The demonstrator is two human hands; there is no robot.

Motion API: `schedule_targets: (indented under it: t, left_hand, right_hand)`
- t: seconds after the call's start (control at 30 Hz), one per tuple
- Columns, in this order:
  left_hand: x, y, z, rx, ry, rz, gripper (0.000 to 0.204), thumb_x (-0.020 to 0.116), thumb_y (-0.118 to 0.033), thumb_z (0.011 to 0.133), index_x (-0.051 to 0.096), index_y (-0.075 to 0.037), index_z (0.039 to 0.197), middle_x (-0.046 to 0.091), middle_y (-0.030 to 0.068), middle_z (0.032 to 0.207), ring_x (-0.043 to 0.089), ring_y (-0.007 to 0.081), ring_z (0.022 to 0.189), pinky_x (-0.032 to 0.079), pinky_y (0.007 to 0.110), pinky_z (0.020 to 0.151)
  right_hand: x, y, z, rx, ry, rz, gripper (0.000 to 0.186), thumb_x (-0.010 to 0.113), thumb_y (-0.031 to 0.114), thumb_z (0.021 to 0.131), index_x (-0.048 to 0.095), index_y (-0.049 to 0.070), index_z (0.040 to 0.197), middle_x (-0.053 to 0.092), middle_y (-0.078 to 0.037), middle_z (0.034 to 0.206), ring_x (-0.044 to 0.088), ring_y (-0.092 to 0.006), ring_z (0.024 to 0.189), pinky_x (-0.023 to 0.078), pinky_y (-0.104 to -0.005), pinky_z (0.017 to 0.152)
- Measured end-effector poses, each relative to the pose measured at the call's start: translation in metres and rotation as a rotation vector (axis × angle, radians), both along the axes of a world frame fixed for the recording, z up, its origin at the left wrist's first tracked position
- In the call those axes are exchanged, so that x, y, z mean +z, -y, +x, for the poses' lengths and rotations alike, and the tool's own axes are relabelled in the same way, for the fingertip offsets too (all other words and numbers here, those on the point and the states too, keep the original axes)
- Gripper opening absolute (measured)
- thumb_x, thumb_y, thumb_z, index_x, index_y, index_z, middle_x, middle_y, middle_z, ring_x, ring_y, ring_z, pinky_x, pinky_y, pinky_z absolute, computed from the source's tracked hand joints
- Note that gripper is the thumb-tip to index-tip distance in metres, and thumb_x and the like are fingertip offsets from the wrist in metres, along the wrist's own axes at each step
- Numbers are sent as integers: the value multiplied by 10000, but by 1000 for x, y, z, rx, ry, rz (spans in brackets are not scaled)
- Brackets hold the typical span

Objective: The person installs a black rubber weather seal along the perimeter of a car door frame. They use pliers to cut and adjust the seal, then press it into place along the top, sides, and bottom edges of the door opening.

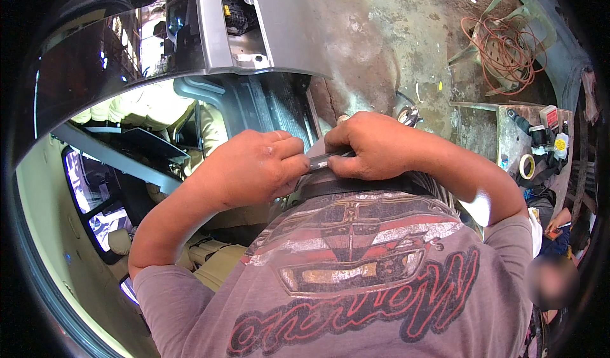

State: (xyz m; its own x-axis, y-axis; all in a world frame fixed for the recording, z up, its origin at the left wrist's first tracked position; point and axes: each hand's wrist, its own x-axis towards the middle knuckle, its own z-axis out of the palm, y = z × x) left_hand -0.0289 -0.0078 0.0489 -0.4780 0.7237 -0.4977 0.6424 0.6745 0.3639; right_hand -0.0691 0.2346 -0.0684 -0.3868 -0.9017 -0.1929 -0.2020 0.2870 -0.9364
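In front of my waist, both hands meet over a short dark, glossy strip [321,161]; its exact kind does not show. My left hand [270,161] is closed, its curled fingers at the strip's left end. My right hand [368,145] pinches the right end between thumb and fingers. Most of the strip is hidden by my fingers. Beyond the hands, a grey car door panel [289,27] has a long rounded opening with a dark mechanism and a yellow part inside.
To my left is the open car, with a beige seat [219,266] and a grey sill [254,100]. On the right stands a worn workbench [508,142] with a tape roll [527,166]. A coiled orange hose [502,56] lies on a chair. Another person [559,224] is at lower right.
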Motion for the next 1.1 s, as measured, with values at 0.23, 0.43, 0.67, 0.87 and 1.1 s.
schedule_targets:
  t: [0.23, 0.43, 0.67, 0.87, 1.1]
  left_hand:
    - [1, 7, -1, 75, -21, 107, 283, 825, -158, 791, 646, -96, 1001, 618, 74, 936, 686, 303, 890, 565, 437, 700]
    - [18, 13, -5, 288, 40, 31, 211, 798, -200, 852, 657, -67, 934, 638, 101, 907, 686, 333, 877, 565, 461, 762]
    - [8, 23, 2, 384, -117, 93, 112, 780, -46, 897, 686, -50, 958, 711, 109, 903, 722, 318, 831, 578, 423, 737]
    - [8, 25, 6, 575, -120, 75, 218, 767, -57, 911, 759, -31, 1127, 794, 139, 1013, 780, 308, 918, 611, 401, 829]
    - [-6, 10, 10, 855, 404, 30, 368, 713, -181, 929, 762, 11, 1239, 804, 152, 1047, 763, 222, 971, 592, 375, 871]
  right_hand:
    - [-2, -3, -2, -37, 39, -39, 417, 679, 358, 895, 807, 7, 1079, 771, -278, 985, 745, -469, 960, 585, -517, 898]
    - [-5, -4, -4, -50, 74, -41, 414, 671, 358, 901, 809, 13, 1084, 765, -277, 975, 743, -469, 958, 582, -511, 890]
    - [-6, -2, -6, -34, 83, -50, 406, 661, 356, 910, 806, 13, 1070, 760, -275, 952, 738, -472, 943, 578, -516, 877]
    - [-4, 0, -8, -49, 101, -19, 389, 664, 357, 917, 796, 9, 1030, 751, -272, 921, 726, -474, 911, 569, -526, 858]
    - [0, 2, -3, -73, 10, 1, 378, 670, 366, 911, 791, 18, 998, 748, -268, 904, 725, -479, 900, 567, -545, 845]
